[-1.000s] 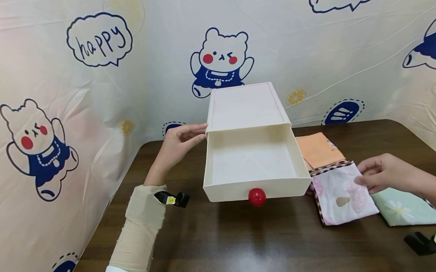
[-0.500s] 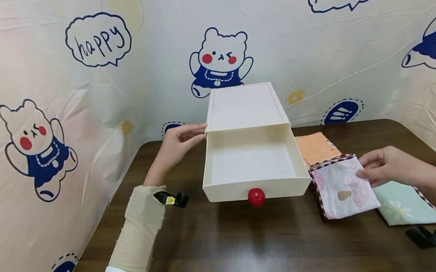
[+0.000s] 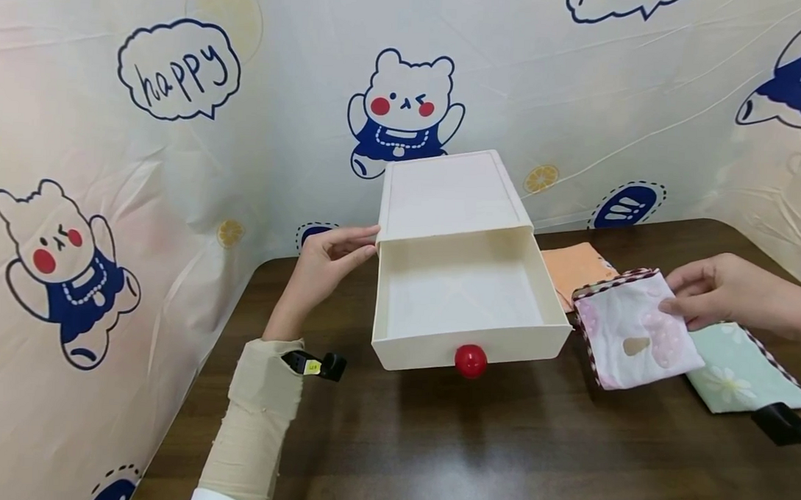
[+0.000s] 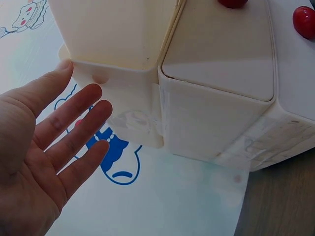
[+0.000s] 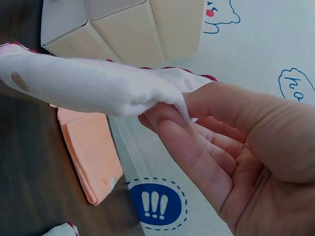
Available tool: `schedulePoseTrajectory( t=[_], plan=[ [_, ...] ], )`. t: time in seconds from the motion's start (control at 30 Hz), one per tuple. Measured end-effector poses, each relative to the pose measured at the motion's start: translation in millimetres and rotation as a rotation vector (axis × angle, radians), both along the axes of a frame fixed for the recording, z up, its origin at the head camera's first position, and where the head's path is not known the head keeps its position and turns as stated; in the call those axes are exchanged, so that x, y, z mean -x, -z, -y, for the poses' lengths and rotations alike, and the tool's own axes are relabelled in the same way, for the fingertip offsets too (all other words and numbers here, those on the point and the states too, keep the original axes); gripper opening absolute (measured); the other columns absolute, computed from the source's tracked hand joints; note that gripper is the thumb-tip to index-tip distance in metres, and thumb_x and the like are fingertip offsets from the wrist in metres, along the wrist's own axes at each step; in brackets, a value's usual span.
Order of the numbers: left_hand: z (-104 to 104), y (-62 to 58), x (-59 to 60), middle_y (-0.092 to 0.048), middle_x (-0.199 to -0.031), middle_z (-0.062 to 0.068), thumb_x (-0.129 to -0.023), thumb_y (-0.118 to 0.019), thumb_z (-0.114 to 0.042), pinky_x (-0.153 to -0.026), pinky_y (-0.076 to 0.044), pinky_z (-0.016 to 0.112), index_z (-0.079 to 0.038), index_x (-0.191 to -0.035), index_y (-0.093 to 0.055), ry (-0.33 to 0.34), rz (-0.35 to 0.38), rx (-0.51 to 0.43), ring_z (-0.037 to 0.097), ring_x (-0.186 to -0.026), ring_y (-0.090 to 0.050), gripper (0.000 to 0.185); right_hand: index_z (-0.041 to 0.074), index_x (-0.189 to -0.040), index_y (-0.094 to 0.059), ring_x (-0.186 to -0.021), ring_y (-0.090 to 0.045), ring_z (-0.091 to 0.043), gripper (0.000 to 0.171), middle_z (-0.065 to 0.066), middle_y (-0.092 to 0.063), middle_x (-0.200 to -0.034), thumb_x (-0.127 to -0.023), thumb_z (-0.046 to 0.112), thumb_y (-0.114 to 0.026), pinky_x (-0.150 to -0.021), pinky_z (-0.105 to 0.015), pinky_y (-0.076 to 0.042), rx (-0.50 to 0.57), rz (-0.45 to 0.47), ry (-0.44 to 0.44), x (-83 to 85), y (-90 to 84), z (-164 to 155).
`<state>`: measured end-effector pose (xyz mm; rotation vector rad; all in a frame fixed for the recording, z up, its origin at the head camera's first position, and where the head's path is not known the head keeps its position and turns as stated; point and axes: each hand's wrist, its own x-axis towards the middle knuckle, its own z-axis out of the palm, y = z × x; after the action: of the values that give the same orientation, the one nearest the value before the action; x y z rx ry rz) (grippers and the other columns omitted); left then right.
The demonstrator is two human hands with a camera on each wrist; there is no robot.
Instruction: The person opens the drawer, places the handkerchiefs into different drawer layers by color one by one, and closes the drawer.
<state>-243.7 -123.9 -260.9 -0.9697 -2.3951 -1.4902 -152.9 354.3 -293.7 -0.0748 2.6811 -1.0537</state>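
Bear-printed sheet [image 3: 293,99] behind brown table [image 3: 500,445]

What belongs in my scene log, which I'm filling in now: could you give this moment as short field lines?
Left hand: touches the left side of the cabinet
Right hand: pinches the white cloth by its edge, off the table
Drawer: pulled open, red knob on its front
Orange cloth: folded, on the table
Green cloth: on the table
Backdrop: printed with bears
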Motion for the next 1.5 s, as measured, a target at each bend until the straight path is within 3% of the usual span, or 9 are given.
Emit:
schedulePoseTrajectory(
  t=[0.63, 0.93, 1.5],
  plan=[
    [1, 0.5, 0.2, -0.063, -0.109, 0.018, -0.086, -0.062, -0.003, -0.075, -0.050, 0.027, 0.003, -0.116, -0.061, -0.008, 0.007, -0.001, 0.025, -0.093, -0.062, 0.031, -0.012, -0.103, -0.056, -0.062, -0.061, -0.021, 0.030, -0.009, -0.065, -0.080, -0.085, 0.010, -0.065, -0.060, -0.034, -0.054, 0.021, -0.010, 0.041, 2.0, -17.1, 2],
    [0, -0.8, -0.9, -0.063, -0.108, 0.017, -0.087, -0.062, -0.003, -0.075, -0.050, 0.028, 0.002, -0.117, -0.061, -0.011, 0.015, 0.009, 0.024, -0.092, -0.062, 0.031, -0.008, -0.103, -0.058, -0.062, -0.062, -0.021, 0.031, -0.010, -0.066, -0.081, -0.084, 0.015, -0.067, -0.059, -0.032, -0.054, -0.050, -0.083, 0.040, 4.1, -26.9, 2],
    [0, 0.0, -0.4, -0.062, -0.110, 0.019, -0.086, -0.061, -0.001, -0.078, -0.050, 0.030, 0.004, -0.117, -0.060, 0.000, 0.013, -0.002, 0.026, -0.094, -0.062, 0.031, -0.009, -0.105, -0.056, -0.062, -0.063, -0.022, 0.032, -0.011, -0.067, -0.081, -0.086, 0.014, -0.065, -0.059, -0.031, -0.054, -0.034, -0.127, 0.012, 8.4, -42.9, 4]
  ],
)
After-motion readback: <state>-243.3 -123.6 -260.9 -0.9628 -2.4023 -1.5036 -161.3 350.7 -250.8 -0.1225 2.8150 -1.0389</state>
